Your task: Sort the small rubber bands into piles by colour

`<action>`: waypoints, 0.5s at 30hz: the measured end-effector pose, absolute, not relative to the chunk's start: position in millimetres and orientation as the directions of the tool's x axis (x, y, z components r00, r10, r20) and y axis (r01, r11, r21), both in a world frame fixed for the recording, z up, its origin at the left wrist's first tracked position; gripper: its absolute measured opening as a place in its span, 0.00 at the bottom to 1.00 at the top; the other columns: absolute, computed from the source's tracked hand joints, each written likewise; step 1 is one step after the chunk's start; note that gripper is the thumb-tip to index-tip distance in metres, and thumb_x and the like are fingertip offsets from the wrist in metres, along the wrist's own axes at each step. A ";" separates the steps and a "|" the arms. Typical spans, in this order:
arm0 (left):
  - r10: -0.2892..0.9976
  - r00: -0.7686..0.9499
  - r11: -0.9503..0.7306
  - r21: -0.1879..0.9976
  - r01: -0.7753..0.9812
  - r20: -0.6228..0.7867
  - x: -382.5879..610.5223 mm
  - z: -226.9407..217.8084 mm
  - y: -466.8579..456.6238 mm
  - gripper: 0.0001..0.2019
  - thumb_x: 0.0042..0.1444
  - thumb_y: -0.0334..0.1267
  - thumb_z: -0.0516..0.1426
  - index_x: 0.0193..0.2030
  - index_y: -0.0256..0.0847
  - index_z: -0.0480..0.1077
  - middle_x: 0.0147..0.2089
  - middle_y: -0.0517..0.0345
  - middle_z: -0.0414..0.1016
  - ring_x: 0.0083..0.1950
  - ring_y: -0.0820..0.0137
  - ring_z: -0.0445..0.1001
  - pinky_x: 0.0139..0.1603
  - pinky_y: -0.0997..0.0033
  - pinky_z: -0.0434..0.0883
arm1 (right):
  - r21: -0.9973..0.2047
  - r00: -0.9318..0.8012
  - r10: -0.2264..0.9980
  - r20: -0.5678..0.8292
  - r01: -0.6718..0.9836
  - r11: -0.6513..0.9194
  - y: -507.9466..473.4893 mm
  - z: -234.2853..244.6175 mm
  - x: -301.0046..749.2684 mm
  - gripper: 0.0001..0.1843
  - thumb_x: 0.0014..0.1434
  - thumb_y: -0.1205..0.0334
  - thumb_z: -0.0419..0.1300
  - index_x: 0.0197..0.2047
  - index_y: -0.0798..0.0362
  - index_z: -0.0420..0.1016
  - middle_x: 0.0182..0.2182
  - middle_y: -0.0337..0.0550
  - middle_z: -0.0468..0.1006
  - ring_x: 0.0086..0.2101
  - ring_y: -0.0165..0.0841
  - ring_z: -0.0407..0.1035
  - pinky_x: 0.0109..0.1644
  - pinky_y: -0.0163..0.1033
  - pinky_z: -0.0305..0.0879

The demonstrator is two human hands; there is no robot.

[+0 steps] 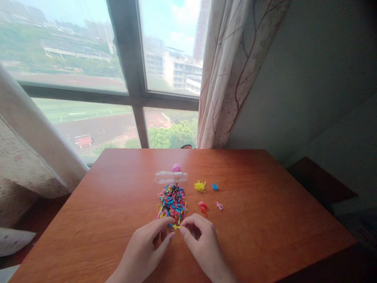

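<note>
A mixed heap of small coloured rubber bands (173,200) lies on the wooden table in front of me. At its near edge, a few yellow rubber bands (176,227) are stretched between my two hands. My right hand (203,237) pinches their right end between thumb and forefinger. The thumb and forefinger of my left hand (149,245) are curled round the left end; its other fingers are partly hidden. To the right of the heap lie small single-colour piles: yellow bands (200,186), blue bands (215,187), red bands (203,207) and pink bands (219,205).
Behind the heap a clear plastic bottle (171,177) lies on its side, with a pink-purple bundle (176,168) just beyond it. The brown table (265,220) reaches back to a window (132,78) framed by curtains (229,70).
</note>
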State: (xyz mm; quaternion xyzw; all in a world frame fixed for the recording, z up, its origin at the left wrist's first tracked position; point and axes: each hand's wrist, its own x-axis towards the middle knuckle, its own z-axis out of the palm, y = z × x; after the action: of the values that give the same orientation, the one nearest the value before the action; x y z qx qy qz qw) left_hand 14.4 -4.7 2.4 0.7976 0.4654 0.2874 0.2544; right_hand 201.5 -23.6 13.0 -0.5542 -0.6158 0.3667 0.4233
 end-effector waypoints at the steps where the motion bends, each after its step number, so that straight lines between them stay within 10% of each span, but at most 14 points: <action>1: 0.891 0.402 -0.428 0.688 0.586 0.213 14.6 2.4 -4.6 0.09 0.61 0.38 0.55 0.46 0.43 0.73 0.25 0.65 0.74 0.23 0.75 0.69 0.25 0.81 0.66 | -0.931 -0.030 0.994 0.108 0.348 0.112 -23.8 13.8 201.6 0.05 0.57 0.67 0.60 0.32 0.52 0.77 0.26 0.35 0.73 0.25 0.27 0.65 0.28 0.30 0.57; 15: 0.900 0.377 -0.405 0.741 0.536 0.220 16.4 13.7 -1.5 0.09 0.61 0.36 0.53 0.33 0.41 0.73 0.26 0.62 0.75 0.24 0.74 0.72 0.27 0.81 0.68 | -0.912 -0.048 0.993 0.106 0.394 0.116 -17.9 15.5 219.1 0.06 0.59 0.63 0.59 0.31 0.52 0.76 0.26 0.36 0.74 0.25 0.28 0.65 0.28 0.31 0.59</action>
State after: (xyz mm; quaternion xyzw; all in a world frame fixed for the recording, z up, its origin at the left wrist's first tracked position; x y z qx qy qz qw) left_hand 16.4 -1.5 13.7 0.7774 0.4616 0.3136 0.2901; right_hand 219.1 -17.9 15.5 -0.5551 -0.6246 0.3656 0.4099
